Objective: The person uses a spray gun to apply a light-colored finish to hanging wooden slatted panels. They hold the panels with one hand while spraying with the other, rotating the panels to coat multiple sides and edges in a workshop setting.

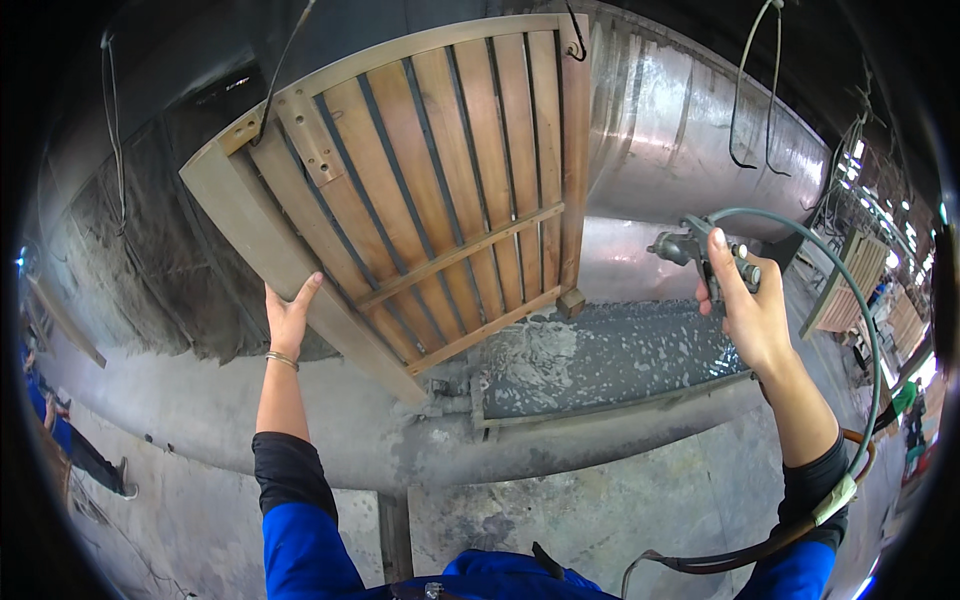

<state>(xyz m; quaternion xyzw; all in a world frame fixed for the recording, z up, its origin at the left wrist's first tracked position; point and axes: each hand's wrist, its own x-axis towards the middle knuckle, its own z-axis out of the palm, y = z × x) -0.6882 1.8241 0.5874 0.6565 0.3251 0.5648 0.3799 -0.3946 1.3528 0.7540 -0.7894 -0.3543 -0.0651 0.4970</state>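
A slatted wooden panel [430, 200] with a thick frame hangs tilted from hooks in front of me. My left hand [290, 312] grips the panel's wide lower-left rail, thumb on its face and the fingers behind it out of sight. At the right, my right hand [745, 305] is wrapped round a metal spray gun [690, 248], held apart from the panel with its nozzle toward the left. A greenish hose [868, 300] runs from the gun in an arc down past my right forearm. Whether spray is coming out, I cannot tell.
Below the panel lies a trough [610, 360] of dark water with pale foam. Behind it curves a shiny metal wall [680, 130]. An empty wire hook [745, 100] hangs at the upper right. More slatted panels [845, 285] stand far right; a person's leg [95, 465] shows far left.
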